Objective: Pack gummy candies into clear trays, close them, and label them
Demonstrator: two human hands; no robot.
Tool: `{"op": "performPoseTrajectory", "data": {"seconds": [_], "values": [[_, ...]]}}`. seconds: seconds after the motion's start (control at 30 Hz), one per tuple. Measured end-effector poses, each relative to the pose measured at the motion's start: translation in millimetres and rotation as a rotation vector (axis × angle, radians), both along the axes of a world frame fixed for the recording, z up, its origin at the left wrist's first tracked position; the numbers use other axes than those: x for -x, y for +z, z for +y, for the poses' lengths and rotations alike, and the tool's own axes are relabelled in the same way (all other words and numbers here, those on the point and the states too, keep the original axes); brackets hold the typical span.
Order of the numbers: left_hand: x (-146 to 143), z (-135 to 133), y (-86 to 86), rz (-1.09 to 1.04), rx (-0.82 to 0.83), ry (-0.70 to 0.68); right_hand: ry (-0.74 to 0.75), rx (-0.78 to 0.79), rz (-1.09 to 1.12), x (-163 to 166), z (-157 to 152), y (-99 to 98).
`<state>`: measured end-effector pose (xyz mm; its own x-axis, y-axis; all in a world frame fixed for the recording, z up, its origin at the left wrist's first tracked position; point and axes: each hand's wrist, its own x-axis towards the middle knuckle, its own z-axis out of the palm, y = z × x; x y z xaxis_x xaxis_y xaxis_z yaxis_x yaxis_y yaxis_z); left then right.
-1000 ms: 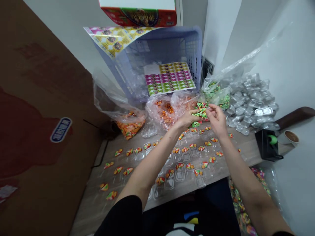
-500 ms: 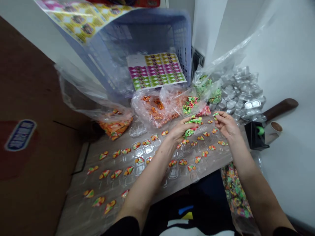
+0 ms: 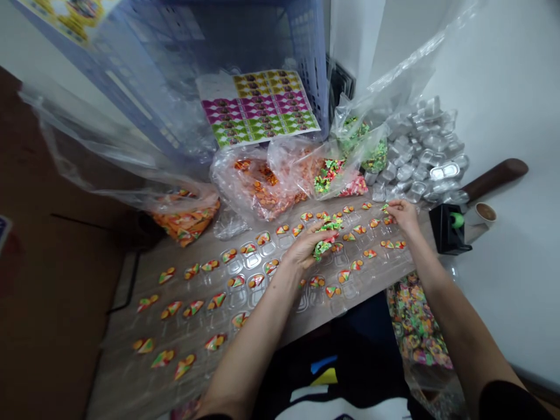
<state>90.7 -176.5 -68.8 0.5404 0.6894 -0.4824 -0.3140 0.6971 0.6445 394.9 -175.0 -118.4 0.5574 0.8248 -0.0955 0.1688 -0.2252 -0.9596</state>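
Note:
My left hand is cupped round a handful of small green and red candy pieces, held just above the clear plastic blister trays on the table. My right hand is at the far right end of the trays, its fingertips pinched on one green piece over a tray pocket. Most tray pockets hold one orange, wedge-shaped candy each. An open clear bag of green and red pieces lies just beyond my hands.
Clear bags of orange candies lie at the back, before a tipped blue crate with a label sheet. Silver foil cups are piled at the right, near a black tape dispenser and a paper cup. Another candy bag hangs below the table edge.
Both hands have come away from the green-piece bag and down toward the trays. The left hand carries a handful; the right hand moved right to the tray's far end. The camera tilted downward.

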Motion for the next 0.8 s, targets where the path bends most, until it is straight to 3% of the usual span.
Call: {"op": "performPoseTrajectory", "data": {"seconds": [0.27,0.47,0.6,0.8], "values": [[-12.3,3.3,-7.5,-0.031,0.067,-0.022,0.074,0.053,-0.33,14.6,17.4,-15.2],[-12.4,8.6,-17.4,-0.056,0.071,-0.026,0.111,0.088,-0.754,17.8,9.1,-13.6],[-18.7,10.8,-21.6,-0.04,0.055,-0.031,0.174,0.032,-0.827,22.2,3.5,-11.7],[-22.7,12.0,-17.9,-0.04,0.078,-0.046,0.249,0.168,-0.93,27.8,4.0,-11.1]]}}
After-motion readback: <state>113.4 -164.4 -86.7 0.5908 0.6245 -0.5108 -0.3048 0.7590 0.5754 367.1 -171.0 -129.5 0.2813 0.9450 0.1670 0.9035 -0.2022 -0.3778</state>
